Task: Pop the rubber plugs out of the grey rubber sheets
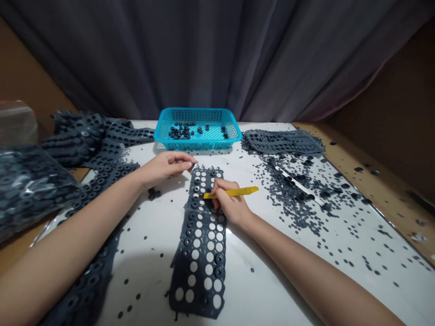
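Note:
A dark rubber sheet [201,235] with rows of round holes and some ring-shaped parts still in it lies lengthwise on the white table. My right hand [231,199] is closed around a yellow pen-like tool [238,191], whose tip points left over the sheet's upper part. Just beyond the sheet's top left corner is my left hand [170,167], thumb and forefinger pinched on a small dark part [192,166], mostly hidden by the fingertips. A few loose dark parts [154,194] lie below that hand.
Behind the sheet stands a blue basket [198,145] with dark rings inside. More rubber sheets [84,136] and a clear plastic bag [30,190] are at left. At right are another sheet stack [283,141], scattered dark discs [295,199] and a white strip [299,184].

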Demonstrator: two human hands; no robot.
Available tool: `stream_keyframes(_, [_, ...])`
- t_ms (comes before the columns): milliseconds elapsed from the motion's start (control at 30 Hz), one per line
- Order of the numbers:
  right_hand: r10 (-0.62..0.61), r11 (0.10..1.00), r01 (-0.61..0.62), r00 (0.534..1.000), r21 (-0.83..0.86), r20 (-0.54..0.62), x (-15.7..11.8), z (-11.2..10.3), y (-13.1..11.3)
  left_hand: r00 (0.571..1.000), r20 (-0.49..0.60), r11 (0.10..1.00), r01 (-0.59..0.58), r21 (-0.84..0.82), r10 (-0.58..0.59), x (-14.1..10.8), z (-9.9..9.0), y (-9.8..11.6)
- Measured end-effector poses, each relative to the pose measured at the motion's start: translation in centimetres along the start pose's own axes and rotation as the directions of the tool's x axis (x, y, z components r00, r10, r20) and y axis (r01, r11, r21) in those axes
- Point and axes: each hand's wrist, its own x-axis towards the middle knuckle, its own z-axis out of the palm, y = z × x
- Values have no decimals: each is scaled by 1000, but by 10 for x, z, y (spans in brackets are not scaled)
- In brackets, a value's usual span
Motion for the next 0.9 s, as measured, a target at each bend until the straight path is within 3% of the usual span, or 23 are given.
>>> stream_keyframes(133, [-7, 999, 7, 1000, 39, -10, -2, 1, 3, 998, 54, 859, 54, -509, -30, 1, 0, 15])
stream_keyframes(233, [-3, 999, 4, 1000, 34, -5, -3, 1, 4, 992, 105, 734, 124, -668, -71, -2, 0, 29])
stream_keyframes(300, [-4, 1000, 4, 1000, 28, -5, -4, 1, 4, 985, 121, 697, 175, -696, -126, -4, 1, 35])
stream_keyframes(400, [-13, 1000, 13, 1000, 21, -8, -4, 1, 5, 974, 47, 752, 201, -628, -221, -1, 2, 39])
stream_keyframes(500, [-24, 999, 23, 1000, 29, 0, -4, 1, 7, 954, -143, 866, 167, -472, -263, 19, -5, 41])
stream_keyframes(600, [-38, 999, 37, 999, 35, 3, -4, 2, 8, 922, -326, 918, 72, -390, -211, 57, -19, 46])
stream_keyframes(733, [-49, 998, 49, 999, 32, 0, -5, 2, 6, 838, -535, 977, -12, -212, -106, 103, -35, 50])
stream_keyframes(800, [-46, 998, 46, 999, 30, 6, -5, 2, 4, 817, -574, 993, -25, -115, -46, 111, -40, 49])
stream_keyframes(900, [-42, 998, 42, 999, 43, 7, -5, 0, 4, 809, -584, 998, -49, 47, 67, 101, -42, 46])
